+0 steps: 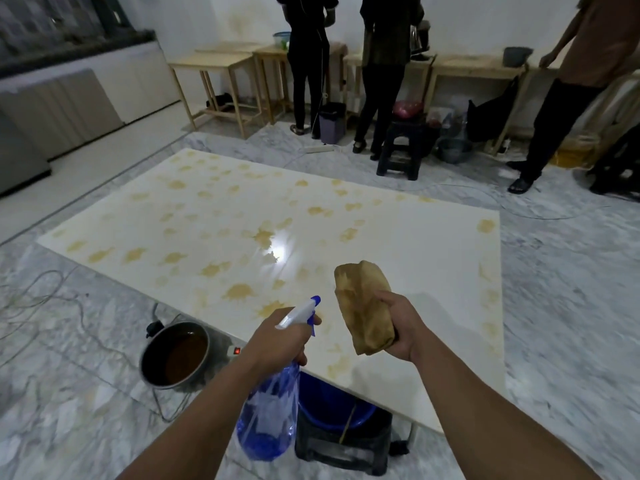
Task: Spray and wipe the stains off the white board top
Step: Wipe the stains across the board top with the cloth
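The white board top (433, 237) lies flat in front of me, speckled with several yellow-brown stains (239, 292), mostly on its left and middle parts. My left hand (277, 339) grips the neck of a blue spray bottle (268, 410), its white and blue nozzle pointing at the board's near edge. My right hand (401, 329) holds a folded brown cloth (363, 306) above the board's near right part, not touching the surface.
A dark pot of brown liquid (175, 355) sits on the marble floor at the board's near left corner, with cables beside it. A blue bucket (332, 401) on a black stool (343, 445) stands below the near edge. Three people stand by wooden tables (214, 64) at the back.
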